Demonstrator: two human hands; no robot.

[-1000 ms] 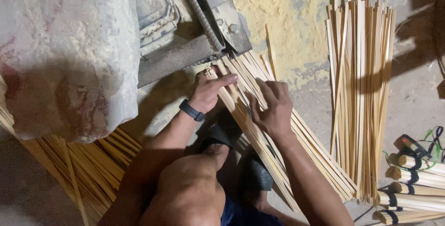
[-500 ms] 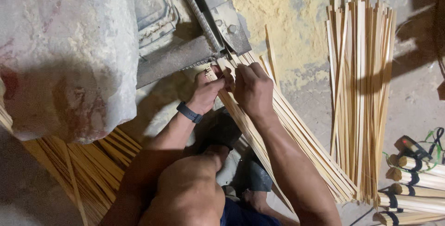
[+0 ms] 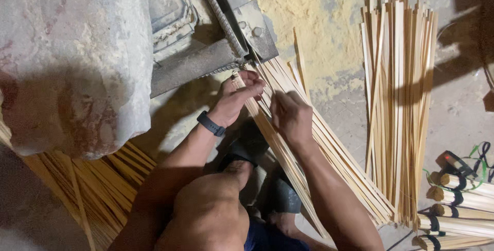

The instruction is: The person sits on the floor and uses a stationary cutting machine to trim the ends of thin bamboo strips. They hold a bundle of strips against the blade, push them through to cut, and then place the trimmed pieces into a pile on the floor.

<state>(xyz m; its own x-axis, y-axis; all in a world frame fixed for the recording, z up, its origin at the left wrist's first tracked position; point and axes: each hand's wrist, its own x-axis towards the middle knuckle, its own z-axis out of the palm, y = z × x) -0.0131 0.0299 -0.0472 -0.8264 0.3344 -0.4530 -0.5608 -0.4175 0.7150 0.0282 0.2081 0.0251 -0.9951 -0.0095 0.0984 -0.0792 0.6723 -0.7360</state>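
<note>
Hands (image 3: 267, 104) grip thin (pale) bamboo strips (image 3: 329, 148).

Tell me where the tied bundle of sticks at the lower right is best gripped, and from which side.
Probably around the tied bundle just beyond its dark band, coming from above: it lies flat on the floor, with other bundles close alongside, so only its top is free. Neither hand is near it.

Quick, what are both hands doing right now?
Left hand: closed, pinching the ends of the bamboo strips by the machine.
Right hand: closed on the same strips.
</note>
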